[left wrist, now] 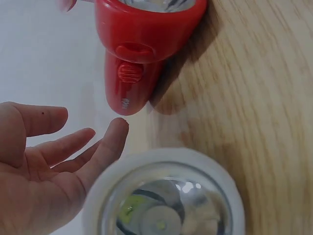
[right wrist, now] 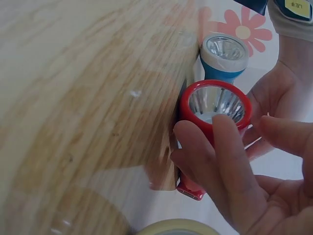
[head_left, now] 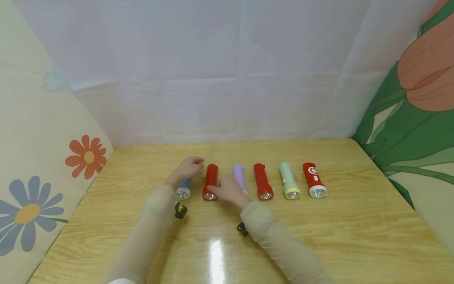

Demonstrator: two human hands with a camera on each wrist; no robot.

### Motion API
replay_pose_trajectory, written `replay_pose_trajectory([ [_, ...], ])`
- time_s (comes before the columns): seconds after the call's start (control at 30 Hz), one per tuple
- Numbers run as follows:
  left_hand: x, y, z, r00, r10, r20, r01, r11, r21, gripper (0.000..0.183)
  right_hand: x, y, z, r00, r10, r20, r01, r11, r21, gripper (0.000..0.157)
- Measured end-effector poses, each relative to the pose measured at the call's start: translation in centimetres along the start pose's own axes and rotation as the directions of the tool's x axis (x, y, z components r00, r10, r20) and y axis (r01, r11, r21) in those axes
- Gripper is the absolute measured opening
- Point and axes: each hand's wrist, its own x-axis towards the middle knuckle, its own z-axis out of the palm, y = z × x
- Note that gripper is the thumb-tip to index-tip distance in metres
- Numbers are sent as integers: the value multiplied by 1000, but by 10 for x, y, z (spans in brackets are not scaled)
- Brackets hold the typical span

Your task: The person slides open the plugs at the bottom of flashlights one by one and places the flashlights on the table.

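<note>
Several flashlights lie in a row on the wooden table. My left hand hovers over the blue flashlight with its white head, fingers spread and reaching toward the red flashlight beside it. In the left wrist view the left hand holds nothing, and its fingertips are near the red flashlight's tail. Beside the head of that same red flashlight is my right hand, partly covering the purple flashlight. Seen from the right wrist, the right hand's fingers overlap the red rim without curling round it; contact is unclear.
To the right lie another red flashlight, a mint green flashlight with a yellow rim, and a red flashlight with a white head. A white cloth hangs behind the table; flowered panels stand on both sides.
</note>
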Motion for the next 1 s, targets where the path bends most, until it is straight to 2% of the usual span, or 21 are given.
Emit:
replay_pose_trajectory([
  [0.2,12,-3,3,1000,-7,-21,8,1000,10,40,6,0,2,1000,-1,2,1,1000,-23,34],
  [0.53,25,-7,12,999,-51,-16,52,998,36,38,8,0,3,999,47,9,-47,999,18,32],
  [0.8,29,-6,15,999,-52,7,51,996,78,37,9,0,3,1000,22,-10,-22,1000,7,34],
  [1.0,32,-6,15,999,-45,8,44,994,96,33,12,-1,4,1000,-18,-3,19,1000,21,27],
])
